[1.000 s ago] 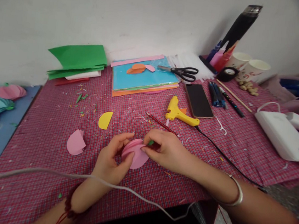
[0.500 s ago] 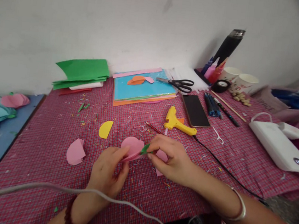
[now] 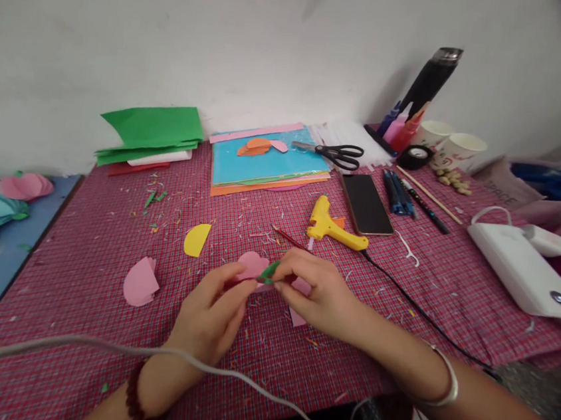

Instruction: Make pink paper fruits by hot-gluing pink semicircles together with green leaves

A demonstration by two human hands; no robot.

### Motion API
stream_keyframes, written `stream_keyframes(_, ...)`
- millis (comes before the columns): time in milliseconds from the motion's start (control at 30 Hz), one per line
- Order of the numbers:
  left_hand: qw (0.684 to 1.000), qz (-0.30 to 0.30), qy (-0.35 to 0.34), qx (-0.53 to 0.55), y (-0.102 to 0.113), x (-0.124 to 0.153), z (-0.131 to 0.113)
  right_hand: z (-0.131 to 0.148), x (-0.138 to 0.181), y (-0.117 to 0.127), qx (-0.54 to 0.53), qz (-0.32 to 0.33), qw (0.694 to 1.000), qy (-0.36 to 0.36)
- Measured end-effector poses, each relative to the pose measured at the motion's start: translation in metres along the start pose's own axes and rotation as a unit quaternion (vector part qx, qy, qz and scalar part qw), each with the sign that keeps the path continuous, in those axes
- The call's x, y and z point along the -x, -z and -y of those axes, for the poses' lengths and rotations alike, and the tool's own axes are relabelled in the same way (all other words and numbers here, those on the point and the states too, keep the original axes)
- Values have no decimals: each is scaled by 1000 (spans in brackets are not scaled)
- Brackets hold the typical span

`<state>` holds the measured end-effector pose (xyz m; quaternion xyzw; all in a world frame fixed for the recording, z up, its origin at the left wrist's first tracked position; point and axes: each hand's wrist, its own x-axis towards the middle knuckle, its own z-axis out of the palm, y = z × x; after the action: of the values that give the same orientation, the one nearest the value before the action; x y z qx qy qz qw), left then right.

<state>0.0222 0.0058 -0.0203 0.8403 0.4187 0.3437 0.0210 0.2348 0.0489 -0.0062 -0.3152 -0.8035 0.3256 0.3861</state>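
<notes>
My left hand (image 3: 215, 300) is closed on a pink paper piece (image 3: 253, 264) with rounded edges, thumb and forefinger pinching it near its right end. A small green paper piece (image 3: 268, 272) is pinched in my right hand (image 3: 319, 294) and meets the pink paper at that end; whether the two are stuck together I cannot tell. Under my right hand another pink paper piece (image 3: 298, 314) lies partly covered. Folded pink half-circles (image 3: 141, 282) rest to the left, with a yellow half-circle (image 3: 197, 239) behind them.
A yellow glue gun (image 3: 333, 227) lies beyond my right hand, its black cord running right. Behind are a phone (image 3: 367, 204), scissors (image 3: 336, 154), coloured sheets (image 3: 265, 165) and green paper (image 3: 153, 130). A white power bank (image 3: 524, 272) sits right. A pale cable (image 3: 223, 376) crosses in front.
My left thumb and forefinger have slid right along the pink paper, closer to the green piece, covering more of the pink. My right hand keeps its pinch on the green piece.
</notes>
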Motion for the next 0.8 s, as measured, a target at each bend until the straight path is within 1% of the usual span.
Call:
stream_keyframes(100,999,-19,28,-9,2,-4,-2,-1,-1,0,-25,11,999,-31)
stream_keyframes(267,999,-11,1,-44,6,-5,-1,-1,-3,4,-44,20,997,-53)
stream_keyframes(333,999,-6,-10,-48,5,-4,-1,-1,-5,8,-39,3,997,-62)
stream_keyframes(433,999,-5,-27,-46,1,-2,-3,0,-8,15,-25,-48,995,-87)
stream_keyframes(467,998,-5,-32,-47,-1,-3,-5,-1,-9,16,-17,-49,994,-93)
stream_keyframes(500,998,-4,-35,-49,-3,-3,-6,-1,-10,17,-8,-35,995,-98)
stream_keyframes(633,997,-3,-46,-64,-9,-6,-13,-3,-12,18,40,66,990,-120)
stream_keyframes(733,995,2,-71,-73,-12,-7,-18,-7,-12,18,94,114,979,-140)
stream_keyframes(800,993,7,-90,-80,-13,-8,-20,-11,-12,18,103,145,972,-155)
